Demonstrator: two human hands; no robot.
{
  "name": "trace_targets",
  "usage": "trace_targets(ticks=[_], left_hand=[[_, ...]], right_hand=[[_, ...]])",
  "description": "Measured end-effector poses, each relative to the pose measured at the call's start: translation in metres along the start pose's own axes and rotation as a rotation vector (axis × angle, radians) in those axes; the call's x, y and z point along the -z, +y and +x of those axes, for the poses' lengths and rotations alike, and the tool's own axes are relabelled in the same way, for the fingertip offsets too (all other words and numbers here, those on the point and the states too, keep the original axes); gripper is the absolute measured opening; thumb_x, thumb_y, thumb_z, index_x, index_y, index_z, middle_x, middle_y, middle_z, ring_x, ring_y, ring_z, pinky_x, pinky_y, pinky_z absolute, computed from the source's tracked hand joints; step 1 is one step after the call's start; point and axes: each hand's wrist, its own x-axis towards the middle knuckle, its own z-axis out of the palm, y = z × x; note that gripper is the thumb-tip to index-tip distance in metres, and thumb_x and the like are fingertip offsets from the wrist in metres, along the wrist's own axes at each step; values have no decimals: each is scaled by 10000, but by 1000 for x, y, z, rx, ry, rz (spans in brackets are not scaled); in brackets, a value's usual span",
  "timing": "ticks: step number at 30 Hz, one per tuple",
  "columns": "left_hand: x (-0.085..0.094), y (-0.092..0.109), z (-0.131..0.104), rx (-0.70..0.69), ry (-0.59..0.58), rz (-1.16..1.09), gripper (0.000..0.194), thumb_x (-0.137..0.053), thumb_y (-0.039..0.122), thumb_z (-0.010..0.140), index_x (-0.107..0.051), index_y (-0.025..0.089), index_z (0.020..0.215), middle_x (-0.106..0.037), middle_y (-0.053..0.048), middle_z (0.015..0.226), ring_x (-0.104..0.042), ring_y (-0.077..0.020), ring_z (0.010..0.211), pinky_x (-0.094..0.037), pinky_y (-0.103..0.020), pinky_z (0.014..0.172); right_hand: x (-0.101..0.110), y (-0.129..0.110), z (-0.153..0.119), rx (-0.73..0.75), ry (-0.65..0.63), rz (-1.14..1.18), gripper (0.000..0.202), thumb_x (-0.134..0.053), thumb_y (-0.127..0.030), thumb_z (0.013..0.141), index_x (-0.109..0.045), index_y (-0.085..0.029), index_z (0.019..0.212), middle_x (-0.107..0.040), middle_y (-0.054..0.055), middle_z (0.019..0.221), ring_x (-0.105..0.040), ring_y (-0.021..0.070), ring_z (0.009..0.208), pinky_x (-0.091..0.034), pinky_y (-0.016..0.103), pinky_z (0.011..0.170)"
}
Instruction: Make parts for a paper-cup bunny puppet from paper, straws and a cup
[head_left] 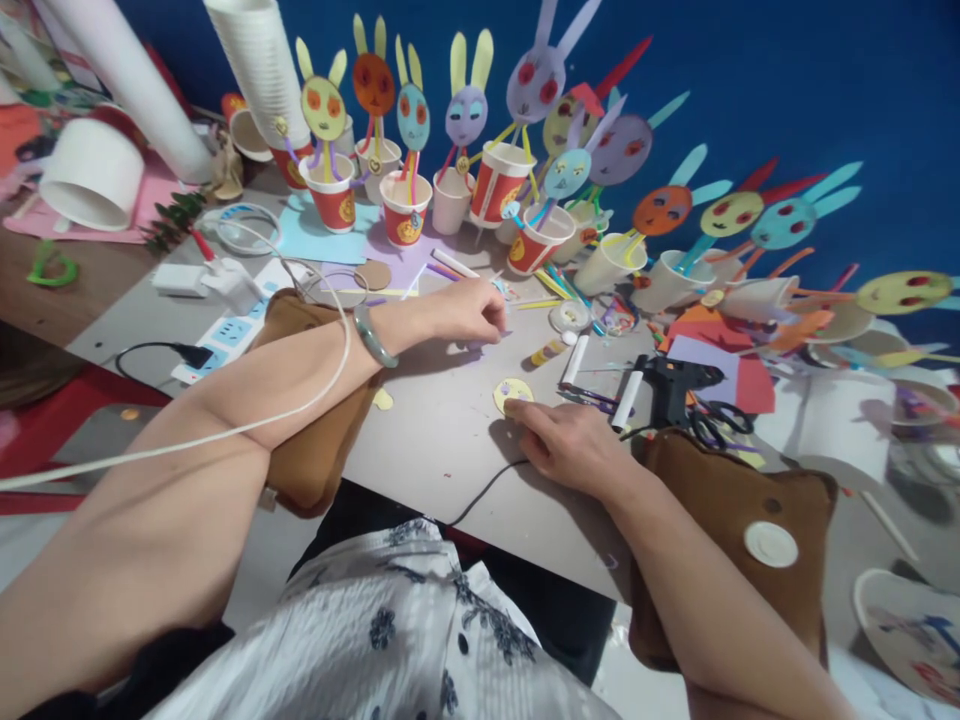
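A small yellow paper disc (pixel 513 394) with marks on it lies on the grey table (pixel 420 430). My right hand (pixel 574 445) touches its lower edge with a fingertip, the other fingers curled. Farther forward and to the left, my left hand (pixel 472 312) is bent down over the table, fingers drawn together above a small purplish piece; whether it grips that piece is too small to tell. A glue bottle (pixel 550 350) lies beyond the disc. Another yellow scrap (pixel 383 399) rests beside the brown cushion on the left.
Paper cups with rabbit-faced figures (pixel 540 238) line the back. A black glue gun (pixel 679 385), scissors (pixel 720 425) and markers (pixel 575 362) lie at the right. Brown cushions (pixel 739 500) sit under both forearms. A power strip (pixel 232 335) and white cable are at the left.
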Motion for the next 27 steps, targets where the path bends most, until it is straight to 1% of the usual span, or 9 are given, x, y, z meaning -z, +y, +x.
trace_targets(ticks=[6, 9, 11, 13, 15, 17, 19, 23, 27], left_hand=[[-10, 11, -2, 71, -50, -125, 169, -654, -48, 690, -657, 118, 657, -608, 22, 500, -568, -87, 472, -422, -204, 511], [-15, 11, -3, 84, -132, -201, 213, -605, -53, 709, -615, 123, 590, -577, 25, 466, -523, -73, 430, -400, -203, 477], [-17, 12, -3, 80, -166, -259, 216, -601, -42, 720, -609, 126, 585, -582, 23, 474, -512, -70, 428, -388, -205, 465], [-19, 13, -4, 90, -161, -333, 184, -632, -21, 734, -626, 128, 626, -591, 25, 492, -508, -70, 431, -366, -208, 455], [-21, 15, -5, 106, -144, -414, 145, -686, 7, 747, -649, 128, 676, -592, 30, 511, -496, -62, 437, -345, -208, 457], [-23, 19, -6, 96, -134, -481, 127, -726, 22, 754, -669, 123, 702, -586, 35, 532, -476, -46, 453, -331, -204, 471], [-25, 24, -9, 75, -127, -530, 128, -738, 17, 756, -676, 118, 710, -583, 38, 554, -470, -35, 480, -322, -199, 485], [-28, 28, -12, 30, -144, -583, 112, -721, 31, 779, -668, 117, 730, -578, 44, 579, -480, -35, 505, -329, -201, 501], [-35, 23, -12, -30, -232, -606, 68, -733, 93, 790, -668, 112, 792, -622, 30, 637, -535, -45, 558, -396, -206, 563]], right_hand=[[2, -17, 2, 101, 19, 43, 246, -508, -120, 872, -637, -173, 1075, -795, 80, 967, -636, 151, 585, -356, 297, 554], [2, -19, 4, 125, 113, 158, 240, -517, -123, 877, -632, -191, 1077, -801, 77, 1053, -675, 156, 632, -437, 295, 587], [2, -18, 5, 42, 214, 248, 196, -537, -148, 898, -639, -211, 1053, -799, 83, 1086, -710, 168, 706, -490, 295, 635], [1, -17, 6, -136, 318, 336, 122, -559, -196, 919, -650, -224, 995, -797, 88, 1071, -703, 166, 694, -507, 299, 636], [0, -15, 8, -356, 389, 443, 83, -604, -277, 919, -664, -226, 948, -788, 63, 893, -625, 145, 565, -482, 300, 576], [-1, -13, 11, -545, 399, 592, 165, -675, -384, 887, -675, -223, 922, -680, -4, 626, -494, 121, 444, -427, 295, 508], [-1, -12, 13, -662, 365, 787, 277, -739, -473, 835, -677, -217, 921, -622, -31, 571, -461, 111, 425, -407, 286, 489], [-2, -12, 19, -718, 357, 1054, 392, -778, -568, 785, -688, -212, 923, -751, 59, 906, -672, 175, 684, -523, 317, 637], [-1, -13, 23, -704, 398, 1120, 370, -779, -563, 791, -702, -211, 873, -750, 56, 882, -691, 212, 820, -544, 351, 747]])
